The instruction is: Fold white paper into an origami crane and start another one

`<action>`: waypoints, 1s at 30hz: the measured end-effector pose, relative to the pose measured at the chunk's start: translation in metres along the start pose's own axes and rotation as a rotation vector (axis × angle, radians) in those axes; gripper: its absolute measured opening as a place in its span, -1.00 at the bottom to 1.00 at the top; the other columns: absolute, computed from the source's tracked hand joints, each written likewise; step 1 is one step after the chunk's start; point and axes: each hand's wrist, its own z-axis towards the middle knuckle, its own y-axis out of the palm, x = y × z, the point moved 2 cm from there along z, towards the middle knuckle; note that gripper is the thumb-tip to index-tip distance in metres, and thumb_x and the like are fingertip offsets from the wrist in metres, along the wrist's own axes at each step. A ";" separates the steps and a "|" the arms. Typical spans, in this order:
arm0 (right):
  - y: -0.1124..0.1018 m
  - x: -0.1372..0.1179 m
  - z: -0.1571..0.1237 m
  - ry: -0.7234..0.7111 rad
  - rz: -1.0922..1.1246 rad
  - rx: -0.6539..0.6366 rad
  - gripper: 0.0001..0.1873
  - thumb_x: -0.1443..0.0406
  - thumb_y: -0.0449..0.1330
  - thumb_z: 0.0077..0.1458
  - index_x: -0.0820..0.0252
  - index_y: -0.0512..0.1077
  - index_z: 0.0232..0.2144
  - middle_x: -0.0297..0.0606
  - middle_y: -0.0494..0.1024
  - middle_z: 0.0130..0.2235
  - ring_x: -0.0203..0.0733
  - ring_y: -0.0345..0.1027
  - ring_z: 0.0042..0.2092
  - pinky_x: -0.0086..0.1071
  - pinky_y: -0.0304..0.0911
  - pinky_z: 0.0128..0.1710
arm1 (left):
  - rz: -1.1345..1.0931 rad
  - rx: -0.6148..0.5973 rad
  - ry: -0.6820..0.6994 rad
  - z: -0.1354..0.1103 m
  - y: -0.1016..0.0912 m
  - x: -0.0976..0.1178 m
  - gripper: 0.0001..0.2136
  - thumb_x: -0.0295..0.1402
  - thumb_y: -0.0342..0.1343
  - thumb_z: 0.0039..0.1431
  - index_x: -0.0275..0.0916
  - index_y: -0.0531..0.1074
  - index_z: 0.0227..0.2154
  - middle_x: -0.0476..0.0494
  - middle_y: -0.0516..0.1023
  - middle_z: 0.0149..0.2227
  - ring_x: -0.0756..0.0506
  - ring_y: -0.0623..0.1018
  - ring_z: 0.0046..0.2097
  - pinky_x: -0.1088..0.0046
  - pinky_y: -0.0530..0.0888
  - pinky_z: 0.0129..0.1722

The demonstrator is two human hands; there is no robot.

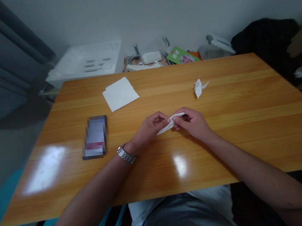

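Observation:
Both hands meet over the middle of the wooden table (239,132), pinching one small piece of folded white paper (166,127). My left hand (152,127) grips its left part between thumb and fingers, with a metal watch (126,154) on that wrist. On the other side, the thumb and fingers of my right hand (191,121) close on the paper, whose narrow tip sticks out over the fingers. The fingers hide part of the folds. Beyond my right hand stands a finished-looking white paper crane (198,88).
White paper sheets (120,94) lie in a small stack at the back left. A phone (95,136) with a blurred screen rests left of my watch. Past the far edge are a white plastic tray (86,62), a green booklet (181,56) and a black cloth-like heap (264,40).

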 end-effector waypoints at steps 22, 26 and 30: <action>0.000 0.001 0.001 -0.011 -0.023 0.010 -0.69 0.02 0.35 0.15 0.13 0.52 -0.34 -0.32 0.57 -0.45 -0.23 0.48 -0.43 -0.36 0.46 -0.40 | -0.047 -0.015 0.020 0.002 0.002 -0.005 -0.65 -0.07 0.30 0.20 -0.27 0.41 -0.30 -0.19 0.66 -0.27 -0.06 0.62 -0.25 0.47 0.48 -0.28; -0.001 0.002 0.001 -0.009 -0.024 -0.005 -0.70 0.02 0.34 0.17 0.12 0.52 -0.33 -0.32 0.57 -0.45 -0.23 0.48 -0.43 -0.36 0.45 -0.38 | -0.071 0.011 0.026 0.002 0.003 -0.007 -0.65 -0.07 0.32 0.17 -0.26 0.41 -0.30 -0.16 0.65 -0.28 -0.07 0.62 -0.26 0.46 0.49 -0.27; 0.000 0.002 0.001 0.003 -0.022 -0.003 -0.66 -0.01 0.34 0.15 0.13 0.51 -0.32 -0.32 0.57 -0.46 -0.23 0.47 -0.44 -0.35 0.45 -0.39 | -0.018 0.035 0.041 0.002 0.002 -0.006 -0.65 -0.07 0.31 0.18 -0.28 0.44 -0.32 -0.13 0.63 -0.31 -0.04 0.59 -0.29 0.47 0.47 -0.28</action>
